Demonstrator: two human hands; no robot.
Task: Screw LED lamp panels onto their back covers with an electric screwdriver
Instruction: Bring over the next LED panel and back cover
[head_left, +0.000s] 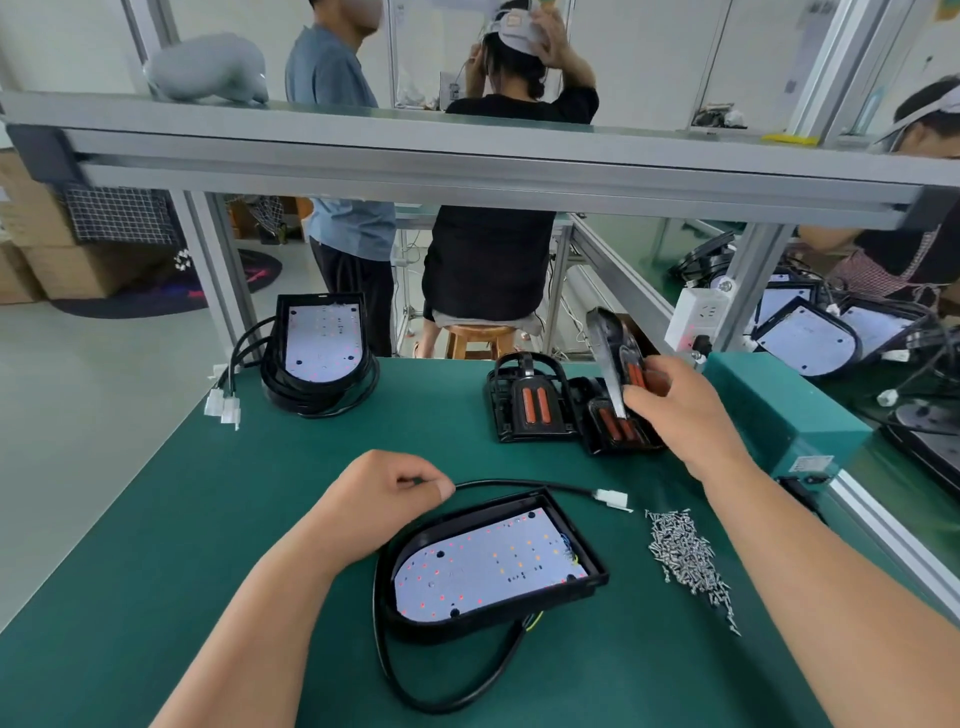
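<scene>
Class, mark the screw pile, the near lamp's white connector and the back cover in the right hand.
screw pile (685, 558): head view, heap's middle.
white connector (612, 500): head view, plastic body.
back cover (621, 340): head view, raised upper end.

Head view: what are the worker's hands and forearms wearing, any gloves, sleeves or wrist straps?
Nothing visible. The left hand and right hand are bare, without gloves, rings or a watch. The left forearm and right forearm are uncovered to the frame's edge; no sleeve or wrist strap shows.
</scene>
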